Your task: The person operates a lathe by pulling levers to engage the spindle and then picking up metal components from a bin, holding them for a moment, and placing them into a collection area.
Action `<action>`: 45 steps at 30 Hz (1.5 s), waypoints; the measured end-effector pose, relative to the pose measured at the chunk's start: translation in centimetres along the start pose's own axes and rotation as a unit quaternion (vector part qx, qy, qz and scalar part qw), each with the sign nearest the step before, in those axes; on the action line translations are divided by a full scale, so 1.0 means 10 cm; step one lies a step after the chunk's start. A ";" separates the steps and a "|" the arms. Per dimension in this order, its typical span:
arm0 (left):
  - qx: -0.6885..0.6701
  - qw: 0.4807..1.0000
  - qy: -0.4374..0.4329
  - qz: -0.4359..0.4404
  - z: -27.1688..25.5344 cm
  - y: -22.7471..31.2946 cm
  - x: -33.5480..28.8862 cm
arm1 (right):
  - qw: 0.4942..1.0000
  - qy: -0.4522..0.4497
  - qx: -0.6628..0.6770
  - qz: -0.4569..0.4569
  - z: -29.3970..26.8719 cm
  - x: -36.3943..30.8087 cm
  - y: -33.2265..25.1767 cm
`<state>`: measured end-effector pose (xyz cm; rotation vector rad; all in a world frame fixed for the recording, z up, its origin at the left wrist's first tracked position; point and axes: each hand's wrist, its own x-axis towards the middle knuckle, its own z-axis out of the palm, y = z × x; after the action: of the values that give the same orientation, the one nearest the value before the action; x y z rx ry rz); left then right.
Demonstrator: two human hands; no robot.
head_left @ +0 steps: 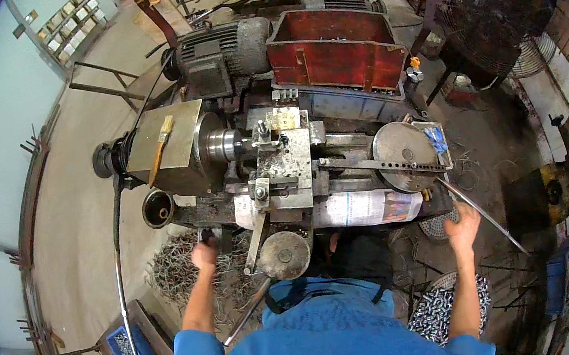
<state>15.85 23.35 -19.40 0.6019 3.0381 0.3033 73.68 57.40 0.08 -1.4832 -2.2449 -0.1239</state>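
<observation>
A lathe fills the middle, with a metal chuck (224, 145) and a tool carriage (292, 169). My left hand (203, 255) is at the lathe's front left, its fingers closed at a small dark part (206, 236) whose kind I cannot make out. On the right, my right hand (462, 228) is closed at a slanting metal lever rod (500, 230); its fingertips are partly hidden. Between the hands are a round metal disc (284, 252) on a lever, close to my body, and a larger disc (405, 151) on the lathe's right end.
A red bin (350, 75) and a motor (225, 52) stand behind the lathe. A brush (161, 148) lies on the headstock. Metal shavings (185, 268) are heaped below left; shiny small parts (437, 312) fill a container below right. A large fan (486, 14) stands far right.
</observation>
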 end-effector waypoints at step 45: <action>-0.178 0.984 -0.006 -0.029 -2.10 -1.06 0.27 | 0.834 -0.034 0.056 -0.547 -0.06 2.12 -3.89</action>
<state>7.96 10.89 -0.88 0.4852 2.8753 0.8114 32.26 58.96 15.69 0.0223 -2.8001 -0.2705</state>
